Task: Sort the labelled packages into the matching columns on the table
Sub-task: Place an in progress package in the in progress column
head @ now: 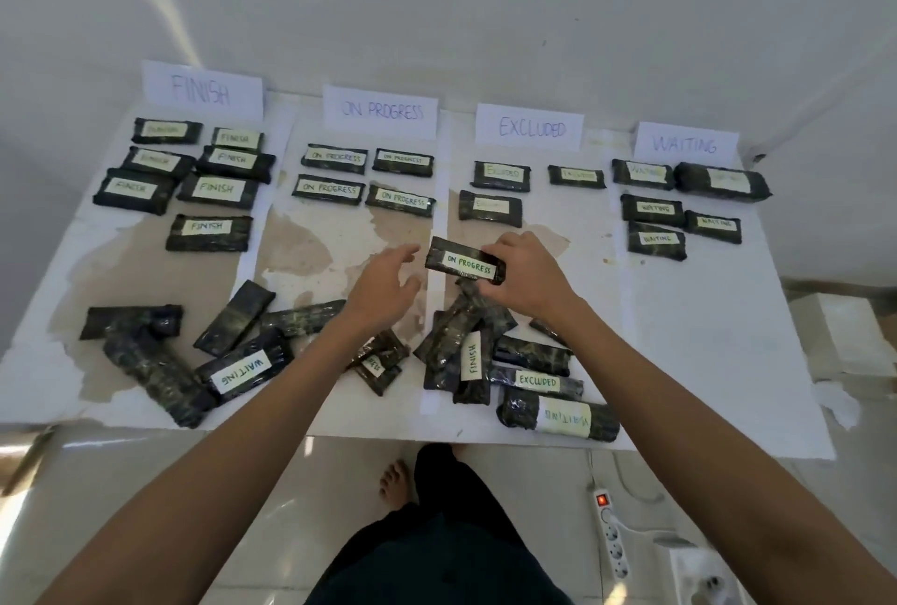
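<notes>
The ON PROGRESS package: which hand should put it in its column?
Probably the right hand: it grips the ON PROGRESS package, close to the ON PROGRESS column. The left hand is open, empty.

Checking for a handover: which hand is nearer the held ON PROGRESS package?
Right. The right hand grips the ON PROGRESS package at its right end; the left hand hovers open just left of it, not touching.
</notes>
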Tool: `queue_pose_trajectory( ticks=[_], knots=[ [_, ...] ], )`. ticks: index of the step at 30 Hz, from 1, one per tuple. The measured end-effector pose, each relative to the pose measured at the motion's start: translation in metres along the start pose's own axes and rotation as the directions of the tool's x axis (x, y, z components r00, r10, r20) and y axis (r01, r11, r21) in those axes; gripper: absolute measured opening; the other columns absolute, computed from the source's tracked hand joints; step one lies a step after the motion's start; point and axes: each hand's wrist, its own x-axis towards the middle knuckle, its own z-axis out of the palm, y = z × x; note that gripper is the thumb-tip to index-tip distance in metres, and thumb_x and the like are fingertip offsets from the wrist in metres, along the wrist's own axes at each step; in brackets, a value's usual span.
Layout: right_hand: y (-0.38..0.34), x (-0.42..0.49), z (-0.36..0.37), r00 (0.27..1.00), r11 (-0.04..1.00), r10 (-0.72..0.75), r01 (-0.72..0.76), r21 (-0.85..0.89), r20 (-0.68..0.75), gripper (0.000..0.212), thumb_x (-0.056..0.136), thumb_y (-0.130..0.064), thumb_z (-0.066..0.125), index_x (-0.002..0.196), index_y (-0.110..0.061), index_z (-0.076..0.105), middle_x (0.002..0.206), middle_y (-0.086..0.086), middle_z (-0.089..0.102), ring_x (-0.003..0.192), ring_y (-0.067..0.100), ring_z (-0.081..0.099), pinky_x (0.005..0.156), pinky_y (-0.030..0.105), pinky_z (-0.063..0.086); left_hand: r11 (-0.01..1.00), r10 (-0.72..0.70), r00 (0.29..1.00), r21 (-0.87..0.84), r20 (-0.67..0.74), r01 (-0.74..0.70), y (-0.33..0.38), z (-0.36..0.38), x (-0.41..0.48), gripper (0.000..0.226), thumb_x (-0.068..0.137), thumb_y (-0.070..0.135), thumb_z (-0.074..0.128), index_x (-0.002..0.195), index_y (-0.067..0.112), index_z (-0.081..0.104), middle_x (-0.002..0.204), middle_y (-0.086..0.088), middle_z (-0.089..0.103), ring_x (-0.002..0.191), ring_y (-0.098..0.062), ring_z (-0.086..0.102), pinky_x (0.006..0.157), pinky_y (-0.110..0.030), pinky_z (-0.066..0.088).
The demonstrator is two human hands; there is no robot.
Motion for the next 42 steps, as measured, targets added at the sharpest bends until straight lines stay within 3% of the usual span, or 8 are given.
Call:
queue_pose_trajectory(
  ticks=[2, 8, 13, 18, 23, 28, 33, 42],
  knots=[
    [-0.008, 0.026, 0.006, 1.000, 1.000, -0.014, 0.014, -0.023, 0.011, 0.051, 0.079, -0.036, 0.066, 0.124, -0.011, 0.060, 0.111, 0.008, 0.060, 0.104, 0.029, 0.048, 0.090, 0.038, 0.043, 0.992, -0.002, 1.000, 0.125, -0.012, 0.003, -0.019, -0.011, 0.011, 0.047, 0.093, 0.019, 0.051, 0.139, 0.015, 0.040, 0.138, -0.010, 0.045, 0.128, -0.025, 0.039, 0.106, -0.038, 0.033],
    [-0.022, 0.099, 0.042, 0.999, 0.996, -0.014, 0.018, -0.087, 0.046, 0.048, 0.083, -0.036, 0.061, 0.124, -0.011, 0.059, 0.115, 0.012, 0.059, 0.107, 0.031, 0.046, 0.090, 0.040, 0.043, 0.929, -0.065, 0.998, 0.366, 0.001, 0.060, -0.070, -0.026, 0.051, 0.053, 0.092, 0.021, 0.049, 0.142, 0.013, 0.033, 0.149, -0.014, 0.030, 0.136, -0.031, 0.026, 0.109, -0.045, 0.031],
    [-0.021, 0.125, 0.086, 0.997, 0.987, -0.017, 0.029, -0.155, 0.079, 0.049, 0.086, -0.036, 0.058, 0.128, -0.012, 0.055, 0.124, 0.012, 0.053, 0.115, 0.033, 0.044, 0.094, 0.044, 0.043, 0.899, -0.107, 0.994, 0.429, 0.015, 0.090, -0.096, -0.014, 0.065, 0.058, 0.091, 0.021, 0.049, 0.144, 0.012, 0.029, 0.152, -0.014, 0.025, 0.138, -0.031, 0.023, 0.111, -0.045, 0.029],
    [-0.012, 0.123, 0.105, 0.998, 0.990, -0.015, 0.023, -0.142, 0.058, 0.050, 0.087, -0.036, 0.057, 0.132, -0.014, 0.052, 0.124, 0.011, 0.050, 0.115, 0.031, 0.042, 0.096, 0.041, 0.040, 0.876, -0.059, 0.998, 0.481, 0.039, 0.033, -0.111, -0.002, 0.060, 0.056, 0.088, 0.018, 0.052, 0.140, 0.007, 0.034, 0.152, -0.018, 0.022, 0.138, -0.035, 0.022, 0.109, -0.049, 0.029],
    [-0.008, 0.115, 0.088, 0.995, 0.999, -0.016, 0.020, -0.034, 0.097, 0.056, 0.087, -0.033, 0.060, 0.138, -0.016, 0.045, 0.127, 0.012, 0.048, 0.116, 0.030, 0.044, 0.099, 0.040, 0.039, 0.912, -0.032, 0.999, 0.408, 0.010, 0.025, -0.097, -0.001, 0.053, 0.057, 0.088, 0.018, 0.052, 0.141, 0.009, 0.034, 0.150, -0.017, 0.027, 0.137, -0.034, 0.025, 0.110, -0.048, 0.029],
    [0.003, 0.088, 0.056, 0.974, 0.986, 0.105, -0.128, 0.103, 0.202, 0.047, 0.086, -0.016, 0.060, 0.132, -0.011, 0.052, 0.125, 0.015, 0.056, 0.117, 0.030, 0.051, 0.098, 0.038, 0.044, 0.932, 0.049, 0.999, 0.359, 0.006, -0.048, -0.065, 0.015, 0.031, 0.052, 0.089, 0.017, 0.052, 0.139, 0.011, 0.039, 0.145, -0.011, 0.037, 0.133, -0.028, 0.032, 0.110, -0.041, 0.030],
    [0.012, 0.047, 0.058, 0.914, 0.954, 0.297, -0.297, -0.045, 0.276, 0.057, 0.085, -0.038, 0.064, 0.129, -0.007, 0.048, 0.125, 0.016, 0.054, 0.111, 0.032, 0.054, 0.087, 0.036, 0.047, 0.949, 0.089, 0.994, 0.298, 0.061, -0.103, -0.040, 0.045, 0.012, 0.048, 0.089, 0.018, 0.052, 0.136, 0.010, 0.043, 0.140, -0.010, 0.044, 0.129, -0.026, 0.036, 0.106, -0.038, 0.033],
    [0.003, 0.041, 0.080, 0.916, 0.930, 0.360, -0.337, -0.146, 0.178, 0.059, 0.082, -0.050, 0.063, 0.122, -0.009, 0.048, 0.118, 0.014, 0.053, 0.105, 0.032, 0.056, 0.077, 0.036, 0.045, 0.963, 0.046, 0.994, 0.259, 0.099, -0.070, -0.032, 0.067, -0.002, 0.046, 0.090, 0.020, 0.052, 0.135, 0.011, 0.044, 0.135, -0.012, 0.048, 0.124, -0.030, 0.040, 0.103, -0.040, 0.037]
  ],
)
